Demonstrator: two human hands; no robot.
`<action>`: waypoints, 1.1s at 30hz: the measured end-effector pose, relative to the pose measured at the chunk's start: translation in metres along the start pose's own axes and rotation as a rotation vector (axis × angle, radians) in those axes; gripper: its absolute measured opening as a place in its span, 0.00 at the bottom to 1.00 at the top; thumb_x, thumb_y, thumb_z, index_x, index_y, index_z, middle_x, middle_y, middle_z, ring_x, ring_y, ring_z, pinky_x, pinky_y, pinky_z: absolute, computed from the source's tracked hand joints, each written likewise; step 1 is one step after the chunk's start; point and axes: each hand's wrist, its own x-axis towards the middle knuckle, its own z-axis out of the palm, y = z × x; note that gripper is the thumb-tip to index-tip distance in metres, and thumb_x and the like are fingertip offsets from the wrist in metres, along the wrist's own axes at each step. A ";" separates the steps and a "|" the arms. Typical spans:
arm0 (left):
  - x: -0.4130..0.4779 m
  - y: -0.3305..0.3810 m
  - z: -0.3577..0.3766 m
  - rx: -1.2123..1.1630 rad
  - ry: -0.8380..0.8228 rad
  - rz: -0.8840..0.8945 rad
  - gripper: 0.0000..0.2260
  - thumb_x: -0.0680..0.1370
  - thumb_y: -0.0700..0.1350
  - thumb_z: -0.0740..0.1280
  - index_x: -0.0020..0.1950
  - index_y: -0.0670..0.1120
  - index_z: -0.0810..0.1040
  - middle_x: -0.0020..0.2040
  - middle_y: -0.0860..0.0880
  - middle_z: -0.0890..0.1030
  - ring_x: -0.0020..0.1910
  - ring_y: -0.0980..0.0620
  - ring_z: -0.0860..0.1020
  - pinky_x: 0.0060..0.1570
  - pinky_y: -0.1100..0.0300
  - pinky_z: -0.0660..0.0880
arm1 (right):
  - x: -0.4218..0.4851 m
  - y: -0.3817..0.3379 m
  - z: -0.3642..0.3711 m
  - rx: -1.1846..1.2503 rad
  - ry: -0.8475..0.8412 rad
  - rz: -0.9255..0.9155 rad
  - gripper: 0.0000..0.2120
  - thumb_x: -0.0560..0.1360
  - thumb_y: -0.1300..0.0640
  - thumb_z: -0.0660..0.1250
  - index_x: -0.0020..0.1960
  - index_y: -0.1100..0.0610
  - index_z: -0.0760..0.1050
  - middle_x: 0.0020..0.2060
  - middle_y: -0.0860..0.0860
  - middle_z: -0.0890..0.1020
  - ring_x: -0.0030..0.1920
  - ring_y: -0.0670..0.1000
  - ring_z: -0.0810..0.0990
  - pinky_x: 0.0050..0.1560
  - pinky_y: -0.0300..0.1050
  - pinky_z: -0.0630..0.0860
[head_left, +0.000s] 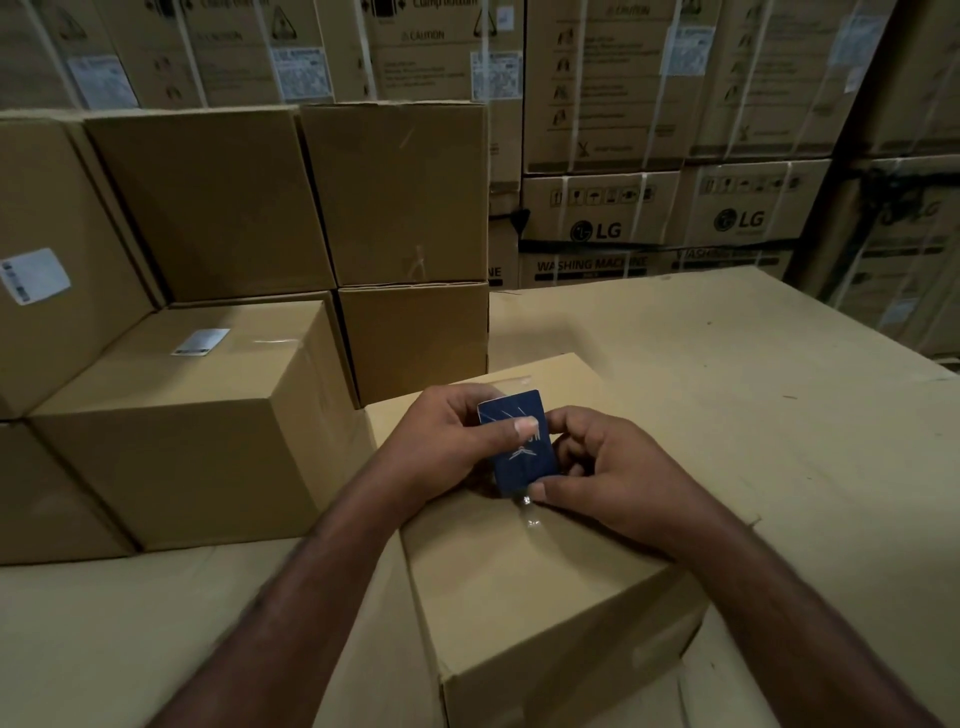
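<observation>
Both hands meet over a plain cardboard box (545, 597) and together hold a small dark blue card (524, 457) just above the box's top. The left hand (447, 441) curls round the card's left edge, its thumb (522, 427) pressed flat across the upper face. The right hand (602, 467) pinches the lower right corner, its thumb tip (543, 491) at the bottom edge and its other fingers folded behind. The card stands nearly upright, tilted slightly to the right, with a pale line design on its face. It may be a thin packet rather than a single card; the view is too dim and soft to tell.

A strip of clear tape (530, 519) runs along the box's top seam, directly under the card. The box sits on a broad, flat cardboard surface (779, 389) that stretches away to the right.

Just to the left stands a closed carton (171, 426) with a white label (200, 342) on its top. Behind and beside it, more plain brown cartons (208, 208) are stacked two high. Farther back rises a wall of printed cartons (597, 228) marked LG and WASHING MACHINE, bound with white straps.
</observation>
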 end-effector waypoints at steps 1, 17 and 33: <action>0.000 0.001 0.000 -0.003 -0.004 0.005 0.09 0.71 0.49 0.75 0.47 0.46 0.83 0.44 0.46 0.86 0.45 0.48 0.85 0.48 0.51 0.81 | -0.001 -0.001 -0.001 0.016 -0.011 0.004 0.21 0.72 0.61 0.76 0.59 0.42 0.75 0.36 0.43 0.83 0.35 0.45 0.79 0.40 0.43 0.80; 0.043 0.024 -0.012 -0.301 0.375 0.156 0.09 0.75 0.45 0.74 0.54 0.48 0.84 0.50 0.48 0.86 0.48 0.52 0.82 0.51 0.54 0.77 | -0.002 0.008 -0.012 0.615 0.249 0.015 0.21 0.74 0.67 0.71 0.64 0.52 0.76 0.59 0.47 0.83 0.53 0.50 0.83 0.47 0.43 0.78; 0.096 -0.032 -0.020 -0.052 0.597 0.010 0.09 0.77 0.48 0.74 0.57 0.49 0.83 0.47 0.53 0.84 0.42 0.57 0.80 0.37 0.64 0.75 | 0.031 -0.018 0.012 -0.566 0.009 0.094 0.10 0.73 0.44 0.73 0.43 0.48 0.75 0.39 0.44 0.79 0.42 0.44 0.76 0.44 0.49 0.77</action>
